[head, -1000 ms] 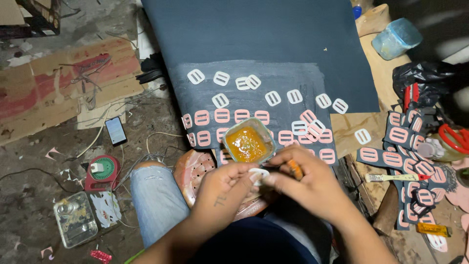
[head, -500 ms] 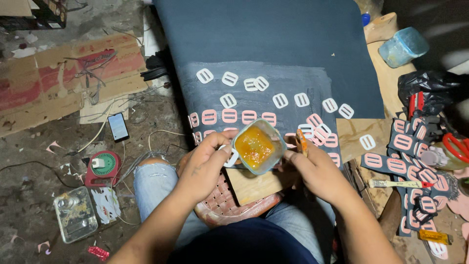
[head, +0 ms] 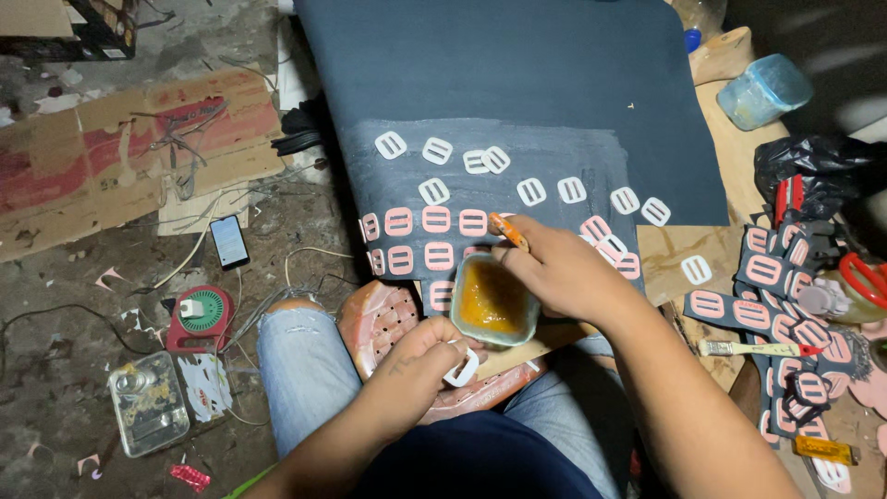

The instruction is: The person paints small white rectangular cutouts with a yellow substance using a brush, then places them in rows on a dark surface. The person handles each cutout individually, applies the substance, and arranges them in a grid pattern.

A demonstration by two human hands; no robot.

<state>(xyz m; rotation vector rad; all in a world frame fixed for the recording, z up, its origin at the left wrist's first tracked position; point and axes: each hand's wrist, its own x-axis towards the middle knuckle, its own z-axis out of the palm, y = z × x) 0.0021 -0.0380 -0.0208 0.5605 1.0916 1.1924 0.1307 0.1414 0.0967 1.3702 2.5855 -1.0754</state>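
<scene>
My left hand pinches a small white rectangular buckle piece low over my lap. My right hand grips an orange-handled brush, whose handle sticks out up and to the left. Between the two hands stands a small clear tub of orange-yellow glue, resting on a cardboard strip over a pink perforated tray. Beyond it lies a large dark sheet with rows of white buckle pieces and pink ones.
A phone, a red round gadget and a clear box lie on the floor at left beside cardboard. At right are dark strips with pink pieces, a paintbrush, red scissors and a blue lidded tub.
The glue tub has come down from between my raised hands onto the cardboard strip. My left hand dropped toward my lap with a white piece; my right hand moved over the tub.
</scene>
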